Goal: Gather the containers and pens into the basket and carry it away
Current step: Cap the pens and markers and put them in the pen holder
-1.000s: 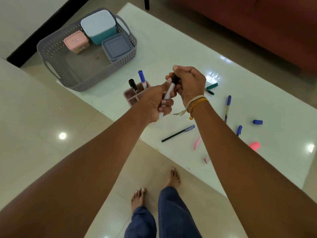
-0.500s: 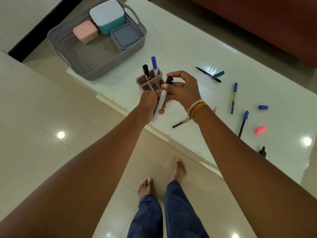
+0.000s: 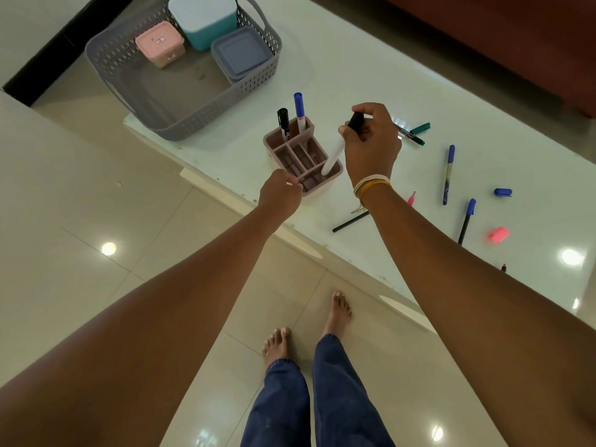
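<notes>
The right hand (image 3: 371, 146) pinches a white-barrelled marker with a black cap (image 3: 340, 143) near its capped end, fingers (image 3: 366, 109) curled round it from above. The marker slants down and away from the fingers, its lower tip inside the near right compartment of a dusty-pink plastic pen organiser with several dividers (image 3: 303, 159). The left hand (image 3: 280, 195) sits at the organiser's near corner, its fingers pinching the rim there.

Just beyond the fingers, in the organiser's far raised pocket, stand a black marker (image 3: 283, 122) and a blue-capped white marker (image 3: 299, 111), both upright. The organiser stands close to the near edge of the glossy white worktop (image 3: 338, 75), with only a narrow strip of surface between it and that edge.

Further off, past the organiser to the left, a grey perforated plastic basket (image 3: 180, 117) sits at the worktop's corner, part of it overhanging the edge. Along its far side lie a small pink box (image 3: 159, 43), a teal box with a white lid (image 3: 203, 21) and a flat grey-blue lidded box (image 3: 242, 54); the basket's near half is open floor.

To the right of the fingers, well spread over bare worktop, lie a green-capped pen (image 3: 416, 132), a blue pen (image 3: 448, 174), a loose blue cap (image 3: 502, 192), a blue-capped black pen (image 3: 466, 221), a pink cap (image 3: 498, 234) and a thin black pen (image 3: 350, 222) partly under the right wrist.
</notes>
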The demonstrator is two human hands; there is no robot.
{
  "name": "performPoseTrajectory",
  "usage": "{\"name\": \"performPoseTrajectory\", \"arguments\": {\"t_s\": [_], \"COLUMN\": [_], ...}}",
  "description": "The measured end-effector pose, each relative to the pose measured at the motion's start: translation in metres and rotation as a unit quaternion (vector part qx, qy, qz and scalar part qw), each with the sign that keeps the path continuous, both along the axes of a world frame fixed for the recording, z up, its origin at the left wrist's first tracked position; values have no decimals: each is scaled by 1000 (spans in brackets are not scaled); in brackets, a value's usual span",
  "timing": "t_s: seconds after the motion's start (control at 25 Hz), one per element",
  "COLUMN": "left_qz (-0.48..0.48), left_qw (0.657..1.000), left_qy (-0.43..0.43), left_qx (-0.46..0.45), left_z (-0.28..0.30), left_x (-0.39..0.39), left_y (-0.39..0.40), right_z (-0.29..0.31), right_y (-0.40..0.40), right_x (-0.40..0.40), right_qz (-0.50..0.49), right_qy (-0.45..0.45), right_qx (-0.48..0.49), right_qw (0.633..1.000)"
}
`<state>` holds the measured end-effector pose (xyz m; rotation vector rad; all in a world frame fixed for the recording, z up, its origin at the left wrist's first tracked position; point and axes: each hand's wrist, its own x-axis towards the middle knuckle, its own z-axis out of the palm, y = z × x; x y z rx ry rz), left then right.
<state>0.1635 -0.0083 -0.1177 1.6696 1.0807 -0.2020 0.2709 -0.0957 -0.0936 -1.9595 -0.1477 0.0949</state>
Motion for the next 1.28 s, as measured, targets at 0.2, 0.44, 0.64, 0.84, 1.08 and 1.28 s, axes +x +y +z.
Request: {"name": "performPoseTrajectory", "arguments": {"t_s": [0.2,0.44,0.64,0.84,1.08,1.28], "left_qz": [-10,-28,-46,-75,-102,-163], "left_qw": [1000,999,999,996,990,982], "left_qy": [2,12,3,-4,-10,-22], "left_qx": [-10,-24,1,41,99,91], "left_z": [-6,-9,-8,0,14,-9], "left_x": [-2,-7,-7,-9,-16,-10], "left_y": [-2,1,0,-6,-42,-98], "right_z": [-14,-32,-28,-25,-29,-50], "right_y": [-4,-18,-15,-23,-77,-149], "right_x": [0,-1,2,2,-22,-41], "right_qz": [70,143,130,105,30,-35], "right_qy": [19,78,121,204,255,238], "right_qx": [-63,-158,-150,-142,-127,-149], "right_qw": [995,974,973,963,958,959]}}
